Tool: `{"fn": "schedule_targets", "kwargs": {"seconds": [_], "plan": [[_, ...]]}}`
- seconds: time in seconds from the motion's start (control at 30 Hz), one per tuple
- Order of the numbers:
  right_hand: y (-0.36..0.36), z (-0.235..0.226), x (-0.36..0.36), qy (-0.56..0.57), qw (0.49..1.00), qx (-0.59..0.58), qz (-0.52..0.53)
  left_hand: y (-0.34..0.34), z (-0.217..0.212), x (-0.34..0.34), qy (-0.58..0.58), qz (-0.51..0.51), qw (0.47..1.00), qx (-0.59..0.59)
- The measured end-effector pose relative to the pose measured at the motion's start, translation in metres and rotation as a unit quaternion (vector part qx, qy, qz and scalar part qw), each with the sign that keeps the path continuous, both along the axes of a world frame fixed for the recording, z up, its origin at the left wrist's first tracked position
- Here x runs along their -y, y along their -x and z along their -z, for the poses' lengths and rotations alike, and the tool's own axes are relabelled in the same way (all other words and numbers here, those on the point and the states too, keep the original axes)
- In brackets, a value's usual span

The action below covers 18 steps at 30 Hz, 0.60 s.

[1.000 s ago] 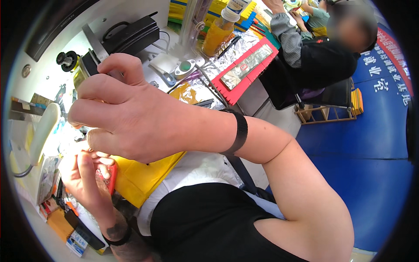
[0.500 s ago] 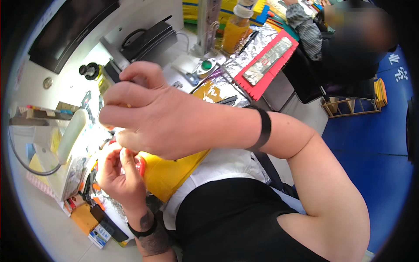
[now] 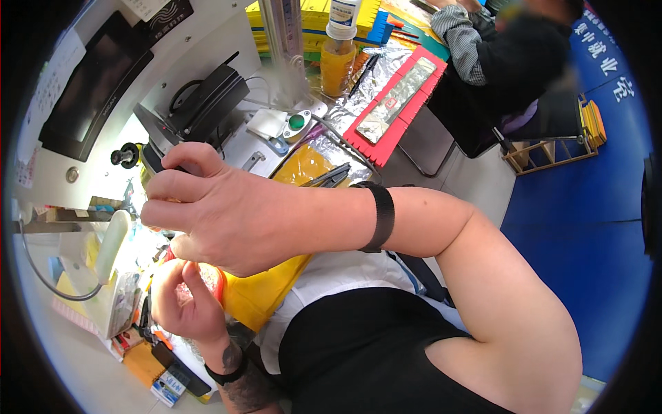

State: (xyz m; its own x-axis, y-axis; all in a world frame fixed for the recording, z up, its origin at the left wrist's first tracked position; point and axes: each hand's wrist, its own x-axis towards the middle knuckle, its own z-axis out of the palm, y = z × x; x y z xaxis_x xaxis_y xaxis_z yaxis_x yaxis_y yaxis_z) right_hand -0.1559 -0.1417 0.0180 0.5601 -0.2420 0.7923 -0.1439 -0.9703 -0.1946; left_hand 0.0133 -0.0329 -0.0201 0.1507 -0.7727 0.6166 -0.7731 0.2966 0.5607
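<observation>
My right hand (image 3: pixel 214 214) reaches across from the right with its fingers curled in a pinch. Its back faces me and hides the fingertips, so what it holds cannot be seen. Just below it, my left hand (image 3: pixel 187 300) has its thumb pressed toward bent fingers; anything between them is too small or hidden to name. Beside the left hand a round red-rimmed dish (image 3: pixel 219 281) shows small, pale, glittery contents. Yellow cloth or sheet (image 3: pixel 265 293) lies under the right forearm, next to the dish.
A bright lamp head (image 3: pixel 112 247) is at the left. Behind the hands are black tweezers (image 3: pixel 327 176), a white device with a green button (image 3: pixel 296 123), a bottle of orange liquid (image 3: pixel 338 65) and a red board (image 3: pixel 400 103). Another person (image 3: pixel 510 62) sits at the far right.
The whole view has shifted somewhat. My hands stay close together, the right still above the left. More of the red-rimmed dish and its contents shows beside my left hand.
</observation>
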Motion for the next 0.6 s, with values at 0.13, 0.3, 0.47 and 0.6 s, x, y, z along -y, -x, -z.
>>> {"fn": "schedule_targets", "kwargs": {"seconds": [0.13, 0.3, 0.47, 0.6], "plan": [[0.005, -0.002, 0.001, 0.006, 1.0, -0.01, 0.0, -0.001, -0.008, 0.002, -0.142, 0.021, 0.942, -0.303], [0.003, 0.001, 0.0, -0.008, 1.0, 0.022, -0.006, 0.006, -0.011, 0.002, -0.1, -0.049, 0.993, -0.049], [-0.001, 0.003, 0.001, 0.001, 1.0, 0.013, 0.002, 0.007, -0.013, 0.0, -0.067, -0.053, 0.996, 0.008], [0.0, 0.001, -0.001, 0.031, 0.999, 0.005, 0.034, 0.007, -0.011, 0.001, -0.064, -0.049, 0.991, -0.108]]}}
